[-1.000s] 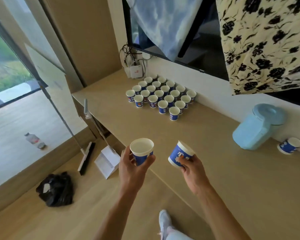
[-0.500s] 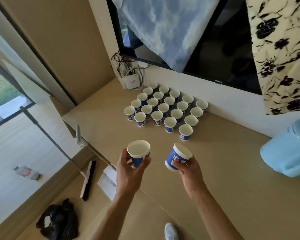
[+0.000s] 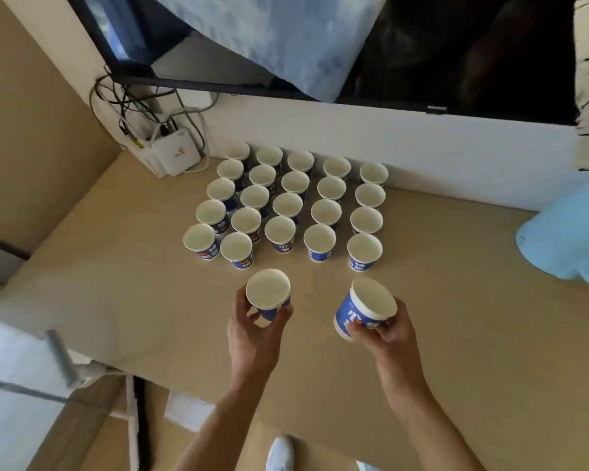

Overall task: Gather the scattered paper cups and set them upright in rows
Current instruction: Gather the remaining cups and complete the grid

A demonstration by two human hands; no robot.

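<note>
Reaching forward at lower centre, the left hand (image 3: 252,329) grips 1 upright cup (image 3: 268,294); the right hand (image 3: 386,329) pinches a tilted cup (image 3: 363,309), above the counter (image 3: 133,283), near the cup rows (image 3: 286,205).

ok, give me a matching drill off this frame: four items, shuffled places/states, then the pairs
Items
1. left-hand cup
2. right-hand cup
3. white box
4. light blue container

Places/states
A. far right, cut off by the frame edge
B. held tilted, blue side showing
C. back left corner, left of the cup rows
D. held roughly upright, mouth up

Pairs: 1-D, 2-B, 3-C, 4-A
</note>
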